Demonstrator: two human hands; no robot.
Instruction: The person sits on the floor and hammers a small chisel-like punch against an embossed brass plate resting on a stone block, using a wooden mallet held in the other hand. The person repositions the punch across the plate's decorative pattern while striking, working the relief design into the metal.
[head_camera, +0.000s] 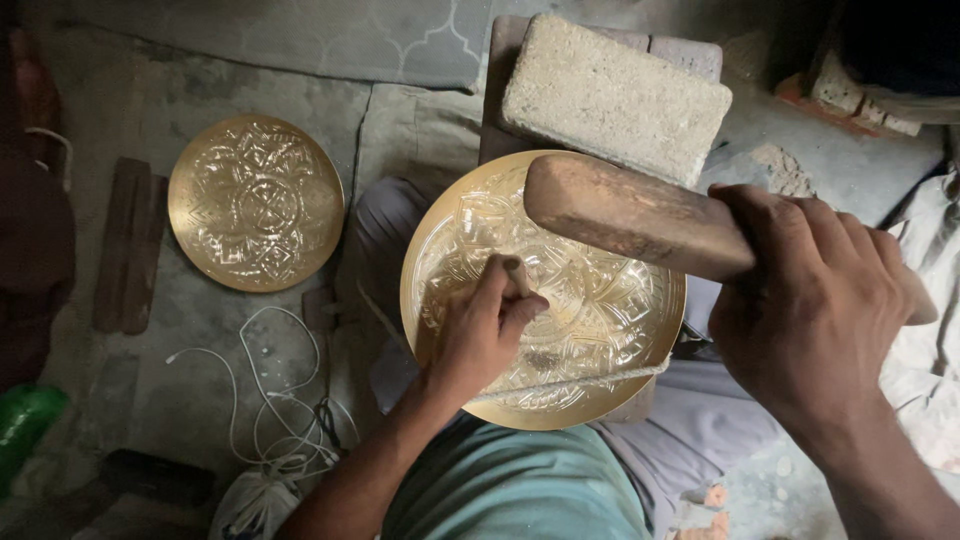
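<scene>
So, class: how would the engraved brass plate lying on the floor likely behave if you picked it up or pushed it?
The brass plate on the floor looks thin and metal, so probably stiff and fairly light. Lying flat, it would likely slide rather than tip. On edge, its round rim could roll.

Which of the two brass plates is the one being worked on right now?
The plate on the lap, under the left hand with its punch; the other plate lies untouched on the floor.
</scene>
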